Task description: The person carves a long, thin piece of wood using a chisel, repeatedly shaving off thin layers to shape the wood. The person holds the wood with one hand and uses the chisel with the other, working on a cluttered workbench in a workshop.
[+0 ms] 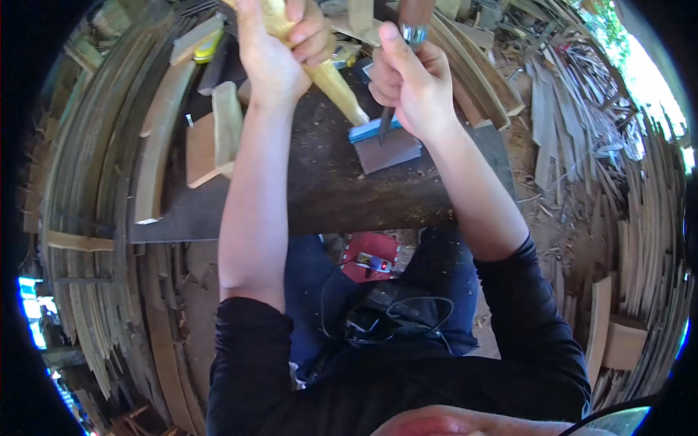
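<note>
My left hand [280, 54] is closed round a long, pale yellow wooden piece [331, 83], whose lower end reaches down to a grey rectangular block with a blue edge [385, 152] on the dark worktable [327, 200]. My right hand [407, 83] grips a tool with a brown wooden handle and metal collar [416, 16]; its narrow dark metal blade points down over the block. Whether the blade or the wood's tip touches the block, I cannot tell.
Cut wood strips [156, 160], small boards [203, 156] and a yellow-and-black object [207, 47] lie at the table's left; more strips [472, 65] are at the back right. Stacked slats [87, 182] surround the table. A small device [374, 263] rests on a red mat below.
</note>
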